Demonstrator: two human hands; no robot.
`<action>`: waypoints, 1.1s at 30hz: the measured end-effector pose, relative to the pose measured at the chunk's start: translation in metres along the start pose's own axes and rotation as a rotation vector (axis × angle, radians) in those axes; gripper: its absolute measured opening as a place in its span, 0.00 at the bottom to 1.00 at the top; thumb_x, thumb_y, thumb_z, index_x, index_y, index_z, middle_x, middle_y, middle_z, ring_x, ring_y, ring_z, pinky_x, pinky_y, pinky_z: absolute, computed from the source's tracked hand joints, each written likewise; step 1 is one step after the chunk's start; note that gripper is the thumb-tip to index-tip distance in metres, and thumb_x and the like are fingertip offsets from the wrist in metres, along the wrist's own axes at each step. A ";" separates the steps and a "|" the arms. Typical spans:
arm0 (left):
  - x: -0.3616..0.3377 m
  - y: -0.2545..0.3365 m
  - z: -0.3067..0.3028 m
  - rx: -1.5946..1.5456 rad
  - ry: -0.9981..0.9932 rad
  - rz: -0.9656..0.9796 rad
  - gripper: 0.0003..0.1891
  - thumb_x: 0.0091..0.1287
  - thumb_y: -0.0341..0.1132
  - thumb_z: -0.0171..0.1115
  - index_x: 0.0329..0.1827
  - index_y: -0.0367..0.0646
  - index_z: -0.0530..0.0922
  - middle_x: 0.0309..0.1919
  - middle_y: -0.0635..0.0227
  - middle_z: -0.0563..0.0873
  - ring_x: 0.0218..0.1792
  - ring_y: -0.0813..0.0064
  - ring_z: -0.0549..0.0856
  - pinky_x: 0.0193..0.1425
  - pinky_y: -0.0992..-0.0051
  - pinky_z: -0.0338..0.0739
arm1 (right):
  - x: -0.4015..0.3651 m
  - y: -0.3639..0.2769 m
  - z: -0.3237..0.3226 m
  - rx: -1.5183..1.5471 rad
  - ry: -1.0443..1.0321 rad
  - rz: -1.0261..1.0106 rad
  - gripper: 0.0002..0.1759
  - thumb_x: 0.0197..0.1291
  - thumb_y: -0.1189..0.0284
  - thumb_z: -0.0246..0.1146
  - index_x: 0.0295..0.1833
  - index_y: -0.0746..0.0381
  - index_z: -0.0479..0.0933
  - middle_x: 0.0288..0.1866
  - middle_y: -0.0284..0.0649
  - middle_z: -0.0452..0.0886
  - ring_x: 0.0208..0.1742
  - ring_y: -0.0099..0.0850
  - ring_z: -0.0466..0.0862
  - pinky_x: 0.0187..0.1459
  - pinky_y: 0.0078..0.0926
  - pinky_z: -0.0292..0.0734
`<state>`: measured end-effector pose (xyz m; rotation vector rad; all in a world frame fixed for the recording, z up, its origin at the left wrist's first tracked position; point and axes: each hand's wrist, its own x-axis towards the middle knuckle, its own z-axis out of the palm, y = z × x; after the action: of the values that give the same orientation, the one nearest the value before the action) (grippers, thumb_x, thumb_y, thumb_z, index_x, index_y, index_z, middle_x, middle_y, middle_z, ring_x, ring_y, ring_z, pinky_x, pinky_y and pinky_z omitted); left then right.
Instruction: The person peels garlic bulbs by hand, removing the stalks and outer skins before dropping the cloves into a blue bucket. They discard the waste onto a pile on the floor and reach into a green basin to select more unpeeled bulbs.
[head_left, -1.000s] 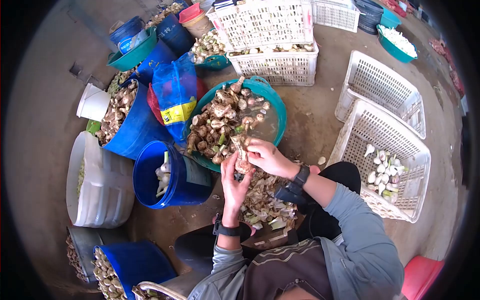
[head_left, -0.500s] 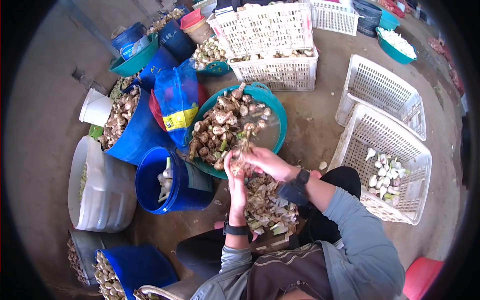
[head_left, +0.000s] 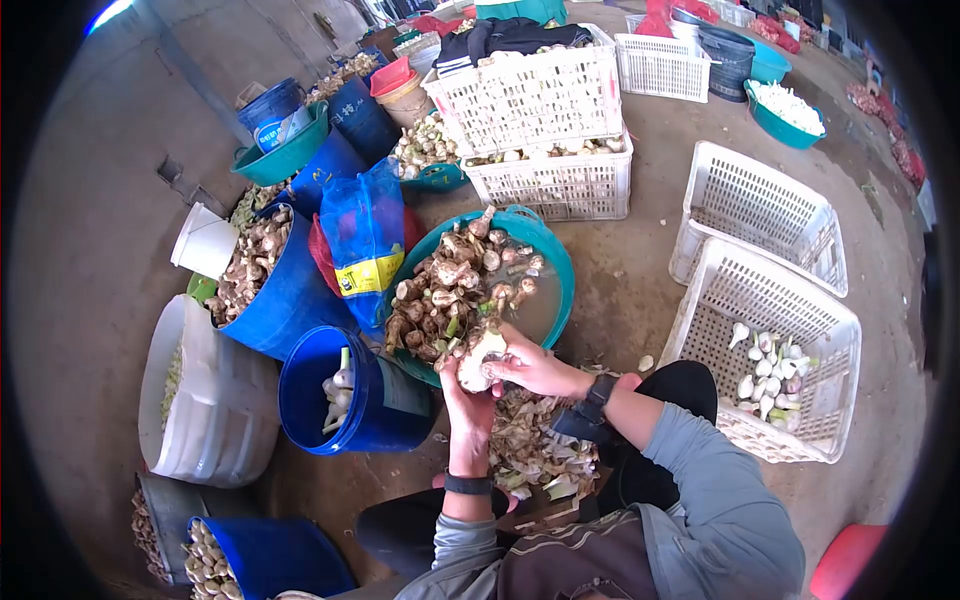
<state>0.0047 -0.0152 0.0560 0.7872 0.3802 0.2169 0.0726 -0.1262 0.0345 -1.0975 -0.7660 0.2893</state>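
Observation:
Between my two hands, over the near edge of a green basin, is a pale garlic bulb. My left hand wraps round it from the left and below. From the right, the fingers of my right hand pinch its skin. Brown, unpeeled garlic bulbs fill the basin's left part, with murky water at the right. Below my hands lies a heap of peeled skins. White bulbs sit in the near white crate at right.
A blue bucket holding some white bulbs stands left of my hands. Further left are a large blue barrel and a white tub. Stacked crates stand behind the basin; another crate is at right.
The view has tilted up, so the scene sits lower. My hands have come closer together around the bulb, and its pale surface now shows more clearly.

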 end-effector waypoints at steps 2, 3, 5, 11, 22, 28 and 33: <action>0.000 0.001 -0.007 0.058 -0.141 -0.145 0.26 0.67 0.58 0.41 0.51 0.46 0.73 0.36 0.69 0.81 0.31 0.77 0.78 0.26 0.79 0.68 | 0.000 -0.010 -0.008 0.030 -0.044 0.218 0.11 0.66 0.69 0.55 0.47 0.66 0.73 0.29 0.29 0.72 0.30 0.20 0.76 0.29 0.17 0.70; -0.002 -0.004 -0.007 0.054 -0.148 -0.143 0.26 0.67 0.58 0.41 0.51 0.46 0.73 0.36 0.69 0.81 0.31 0.77 0.78 0.26 0.79 0.68 | 0.000 -0.014 -0.011 0.066 -0.080 0.432 0.12 0.67 0.67 0.54 0.47 0.65 0.74 0.27 0.28 0.73 0.26 0.17 0.75 0.25 0.15 0.69; -0.005 -0.012 0.000 0.443 0.074 0.264 0.27 0.69 0.54 0.47 0.63 0.45 0.62 0.45 0.65 0.77 0.36 0.77 0.78 0.29 0.78 0.71 | 0.000 -0.008 -0.008 0.097 0.049 0.409 0.11 0.67 0.68 0.54 0.46 0.64 0.75 0.26 0.28 0.74 0.20 0.14 0.69 0.21 0.12 0.65; -0.001 -0.014 -0.010 0.588 -0.038 0.496 0.15 0.68 0.45 0.49 0.52 0.46 0.67 0.29 0.70 0.77 0.19 0.83 0.73 0.16 0.85 0.62 | 0.000 -0.011 -0.013 0.072 -0.021 0.362 0.09 0.67 0.71 0.53 0.44 0.64 0.75 0.23 0.26 0.70 0.18 0.14 0.66 0.19 0.13 0.62; 0.000 -0.015 -0.014 0.553 -0.063 0.232 0.32 0.69 0.54 0.48 0.68 0.44 0.51 0.44 0.61 0.75 0.30 0.78 0.77 0.25 0.81 0.72 | 0.003 -0.001 -0.004 0.246 0.268 0.306 0.13 0.68 0.67 0.51 0.51 0.64 0.72 0.41 0.32 0.77 0.37 0.19 0.76 0.38 0.21 0.72; 0.008 -0.041 -0.012 0.515 -0.075 0.397 0.29 0.72 0.51 0.43 0.69 0.49 0.46 0.53 0.60 0.72 0.43 0.78 0.76 0.38 0.79 0.74 | 0.002 -0.014 0.002 -0.688 0.100 -0.258 0.14 0.62 0.78 0.53 0.53 0.66 0.70 0.53 0.44 0.72 0.54 0.37 0.73 0.55 0.31 0.68; 0.017 -0.039 -0.024 0.357 0.066 0.204 0.27 0.72 0.55 0.39 0.67 0.50 0.52 0.49 0.63 0.73 0.41 0.76 0.78 0.38 0.76 0.77 | 0.001 -0.014 0.005 -0.239 0.079 0.049 0.11 0.64 0.76 0.52 0.51 0.66 0.72 0.46 0.42 0.76 0.48 0.32 0.77 0.50 0.29 0.72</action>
<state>0.0126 -0.0209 0.0084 1.1744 0.4068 0.3729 0.0676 -0.1288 0.0481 -1.3470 -0.7164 0.1971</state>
